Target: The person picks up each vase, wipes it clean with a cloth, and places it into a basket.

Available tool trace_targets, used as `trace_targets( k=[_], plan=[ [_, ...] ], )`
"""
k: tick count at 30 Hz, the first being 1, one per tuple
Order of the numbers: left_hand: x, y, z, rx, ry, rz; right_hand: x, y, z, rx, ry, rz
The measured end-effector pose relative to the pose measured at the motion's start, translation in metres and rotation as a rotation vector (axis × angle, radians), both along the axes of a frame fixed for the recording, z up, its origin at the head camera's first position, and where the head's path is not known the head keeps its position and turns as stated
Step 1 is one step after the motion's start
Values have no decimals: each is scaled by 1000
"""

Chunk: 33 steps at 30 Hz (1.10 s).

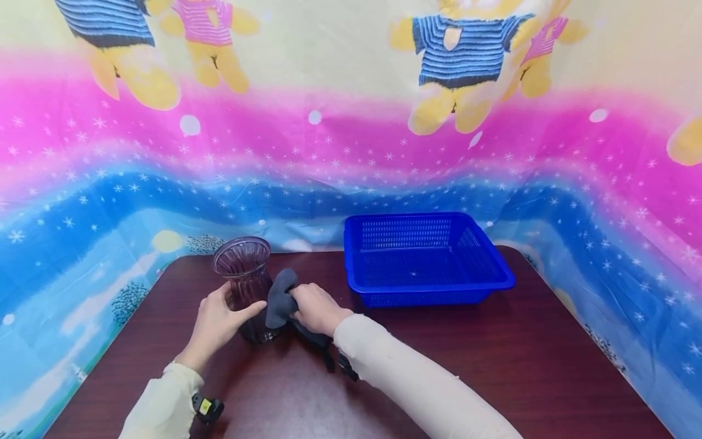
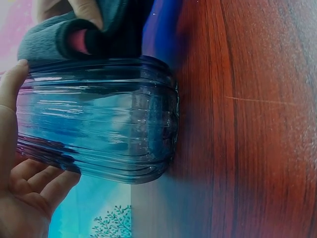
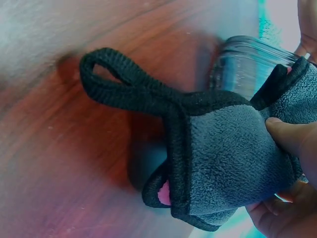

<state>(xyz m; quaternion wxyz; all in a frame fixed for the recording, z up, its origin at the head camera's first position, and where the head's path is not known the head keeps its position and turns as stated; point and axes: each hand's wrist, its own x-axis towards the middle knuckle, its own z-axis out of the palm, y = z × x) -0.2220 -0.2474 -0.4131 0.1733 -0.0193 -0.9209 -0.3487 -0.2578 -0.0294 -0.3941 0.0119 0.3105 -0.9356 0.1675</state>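
A ribbed, purple-tinted glass vase (image 1: 249,292) with a flared rim stands upright at the left of the table. My left hand (image 1: 216,320) grips its body from the left, thumb across the front and fingers round the far side. In my right hand (image 1: 318,308) is a bunched grey cleaning cloth (image 3: 228,153) with black edging, a hanging loop and a bit of pink lining. The cloth lies against the vase's right side, as the left wrist view shows along the glass (image 2: 99,119). The right thumb presses on the grey pile in the right wrist view.
A blue plastic basket (image 1: 430,297) with perforated walls stands at the back right of the dark wood table (image 1: 439,366). Behind the table hangs a printed curtain (image 1: 329,146) with bears and snowflakes. Small cameras are strapped to both wrists.
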Motion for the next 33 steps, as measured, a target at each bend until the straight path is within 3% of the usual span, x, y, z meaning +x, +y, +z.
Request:
trace_targets(
  k=[23, 33],
  plan=[
    [-2, 0, -2, -3, -19, 13, 5, 3, -30, 143, 44, -36],
    [-1, -1, -1, -7, -32, 14, 4, 3, -32, 154, 21, -32]
  ],
)
